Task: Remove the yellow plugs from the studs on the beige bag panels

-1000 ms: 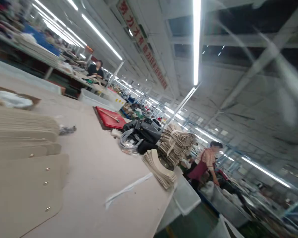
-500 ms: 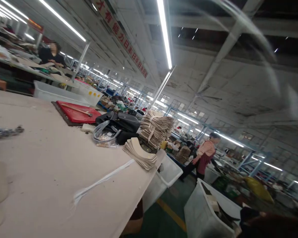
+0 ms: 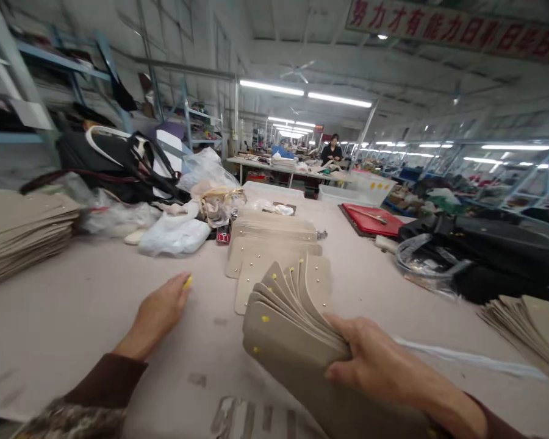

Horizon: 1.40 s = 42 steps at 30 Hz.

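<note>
My right hand [image 3: 370, 356] grips a fanned stack of beige panels [image 3: 293, 341] above the table, thumb on the near face and fingers at the back. Yellow dots mark the panels' corners. My left hand [image 3: 160, 314] is over the table to the left, apart from the stack, its fingers drawn together. A small yellow bit [image 3: 187, 281] shows at its fingertips; what it is cannot be made out. Just beyond the held stack, more beige panels [image 3: 274, 247] with metal studs lie in overlapping piles on the table [image 3: 201, 341].
A tall pile of beige panels [image 3: 25, 235] is at the left. Behind are plastic bags [image 3: 176, 235] and a black bag [image 3: 100, 164]. A red board [image 3: 370, 221], black bags [image 3: 498, 250], a white strip [image 3: 476, 356] and more panels [image 3: 531, 332] lie right. A person [image 3: 332, 151] stands far off.
The view has swung left and levelled out. Both my hands are now in view, the right one holding the fanned panels; neither showed clearly before.
</note>
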Motion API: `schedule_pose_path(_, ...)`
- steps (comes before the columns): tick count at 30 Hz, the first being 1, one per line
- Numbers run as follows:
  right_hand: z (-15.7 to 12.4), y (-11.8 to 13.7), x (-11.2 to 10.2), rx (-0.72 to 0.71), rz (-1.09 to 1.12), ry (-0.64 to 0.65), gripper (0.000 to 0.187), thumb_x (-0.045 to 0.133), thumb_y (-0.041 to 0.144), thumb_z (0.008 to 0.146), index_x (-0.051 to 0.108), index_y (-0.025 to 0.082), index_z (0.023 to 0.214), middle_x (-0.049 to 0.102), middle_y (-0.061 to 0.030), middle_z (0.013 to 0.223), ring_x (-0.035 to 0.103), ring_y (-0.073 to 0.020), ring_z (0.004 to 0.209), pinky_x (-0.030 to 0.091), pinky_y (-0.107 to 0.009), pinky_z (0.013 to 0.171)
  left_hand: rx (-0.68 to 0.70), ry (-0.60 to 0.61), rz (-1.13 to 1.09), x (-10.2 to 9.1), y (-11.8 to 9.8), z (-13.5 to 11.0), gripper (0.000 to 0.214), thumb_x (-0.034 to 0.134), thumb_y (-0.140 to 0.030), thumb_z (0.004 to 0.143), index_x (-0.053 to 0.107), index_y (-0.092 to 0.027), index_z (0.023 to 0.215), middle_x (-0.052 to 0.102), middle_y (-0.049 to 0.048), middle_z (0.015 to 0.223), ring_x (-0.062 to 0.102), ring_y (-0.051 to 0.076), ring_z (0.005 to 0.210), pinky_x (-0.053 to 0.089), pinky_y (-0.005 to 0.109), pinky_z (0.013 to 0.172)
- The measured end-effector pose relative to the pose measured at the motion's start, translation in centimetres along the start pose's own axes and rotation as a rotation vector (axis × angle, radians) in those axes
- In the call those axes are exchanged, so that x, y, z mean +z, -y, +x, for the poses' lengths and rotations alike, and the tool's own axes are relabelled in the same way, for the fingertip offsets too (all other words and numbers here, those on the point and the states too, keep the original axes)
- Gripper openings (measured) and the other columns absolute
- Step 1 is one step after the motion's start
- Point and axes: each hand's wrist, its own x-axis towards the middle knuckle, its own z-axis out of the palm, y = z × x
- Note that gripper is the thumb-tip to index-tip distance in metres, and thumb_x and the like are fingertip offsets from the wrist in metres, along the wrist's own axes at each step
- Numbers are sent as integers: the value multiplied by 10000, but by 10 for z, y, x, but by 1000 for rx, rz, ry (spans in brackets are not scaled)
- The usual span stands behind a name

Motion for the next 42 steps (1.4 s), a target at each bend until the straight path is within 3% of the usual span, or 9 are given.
schedule_pose_path(5, -2, -19, 0, -28, -401, -95, 492, 560, 149, 703, 624, 229, 1184, 750, -45, 946, 697, -241, 875, 488, -283, 752, 188, -53, -244, 17, -17, -25, 616, 525, -505, 867, 431, -152, 1364, 474, 180, 1422, 440, 331, 1324, 367, 509, 1087)
schedule_pose_path(8, 4, -43, 13, -58, -522, -137, 619, 506, 110, 712, 532, 226, 1320, 738, -82, 1070, 690, -260, 979, 492, -324, 829, 366, 140, -570, 17, -51, -41, 883, 620, -577, 811, 223, -189, 1498, 324, 169, 1533, 328, 328, 1405, 307, 509, 1135)
schedule_pose_path(13, 3, -67, 14, -64, -599, -117, 637, 531, 121, 723, 495, 197, 1355, 719, -114, 1130, 677, -293, 1020, 504, -376, 853, 308, 323, -977, 27, -101, -51, 1233, 853, -533, 563, 158, -183, 1520, 339, 210, 1513, 301, 361, 1411, 261, 550, 1145)
schedule_pose_path(18, 1, -64, 8, 4, -589, -115, 687, 594, 186, 732, 447, 179, 1403, 699, -141, 1174, 666, -319, 1049, 508, -405, 879, 140, 262, -1141, 33, -121, -60, 1089, 834, -422, 645, 191, -221, 1501, 516, 169, 1369, 556, 312, 1213, 444, 483, 1035)
schedule_pose_path(21, 1, -61, 8, 41, -585, -108, 764, 617, 188, 709, 400, 150, 1440, 670, -169, 1224, 651, -330, 1082, 505, -418, 902, 205, 108, -1026, 31, -126, -68, 1123, 860, -462, 603, 207, -230, 1486, 444, 171, 1429, 465, 341, 1301, 355, 529, 1103)
schedule_pose_path(25, 0, -62, 11, 48, -539, -101, 791, 612, 154, 693, 389, 163, 1452, 636, -164, 1285, 636, -319, 1118, 495, -422, 937, 315, -87, -931, 26, -125, -69, 821, 807, -454, 693, 375, -232, 1355, 345, 172, 1474, 355, 334, 1379, 347, 530, 1104)
schedule_pose_path(28, -2, -64, 12, 28, -520, -105, 770, 599, 134, 685, 422, 191, 1432, 642, -147, 1281, 639, -317, 1113, 496, -427, 939, 377, -40, -847, 23, -124, -66, 623, 820, -406, 683, 503, -225, 1188, 379, 155, 1437, 356, 328, 1373, 387, 503, 1076)
schedule_pose_path(37, -1, -66, 12, -71, -505, -71, 720, 538, 98, 671, 494, 284, 1365, 693, -68, 1181, 665, -288, 1054, 526, -380, 892, 232, 69, -825, 20, -131, -60, 628, 865, -279, 581, 547, -228, 1120, 482, 89, 1313, 470, 290, 1264, 433, 434, 1036)
schedule_pose_path(42, -2, -69, 12, -54, -498, -83, 747, 550, 97, 662, 477, 283, 1382, 674, -69, 1220, 654, -288, 1074, 517, -385, 917, 342, 115, -886, 13, -134, -62, 487, 864, -252, 597, 615, -228, 1015, 470, 74, 1286, 488, 271, 1235, 440, 396, 1034)
